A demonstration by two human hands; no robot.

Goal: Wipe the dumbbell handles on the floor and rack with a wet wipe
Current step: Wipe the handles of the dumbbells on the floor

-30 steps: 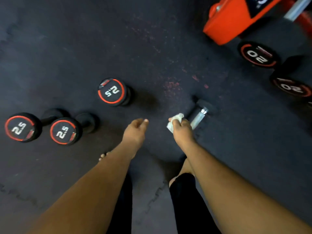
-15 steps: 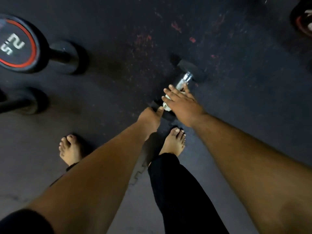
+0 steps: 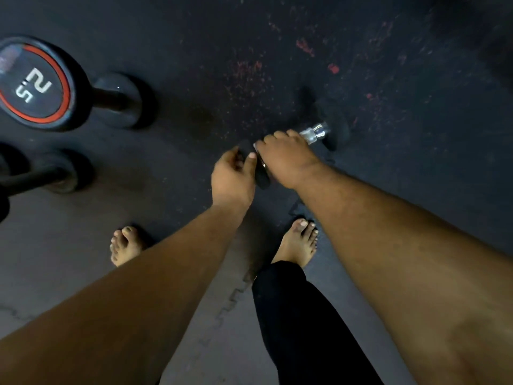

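Nearest the camera: two bare forearms reach down and forward, a black trouser leg [image 3: 305,323] between them, bare right foot [image 3: 298,243] and bare left foot [image 3: 123,245] planted on the floor

Floor here is grey-brown interlocking rubber mat [image 3: 69,273], with a jigsaw-tooth seam [image 3: 236,295] running up past the right foot into darker mat

Left hand [image 3: 231,176]: fingers and thumb curled round the near black end of a small dumbbell [image 3: 331,129], gripping it

Right hand [image 3: 286,154]: curled over the dumbbell's chrome handle [image 3: 315,133], clamped on it; a sliver of white wet wipe [image 3: 254,146] shows at the knuckles, the rest hidden under the palm. The hands are almost touching, side by side on the same dumbbell

Dumbbell lies on the floor, angled up-right, far head resting on the mat, bare chrome visible only past the right fingers

Left side, well apart: a black dumbbell marked 2.5 [image 3: 33,84] with a red ring on its end face, and below it another black dumbbell [image 3: 41,173] cut off by the frame edge

Beyond: dark rubber flooring [image 3: 194,37] with red flecks and scuffs, dim lighting, top right corner too dark to read
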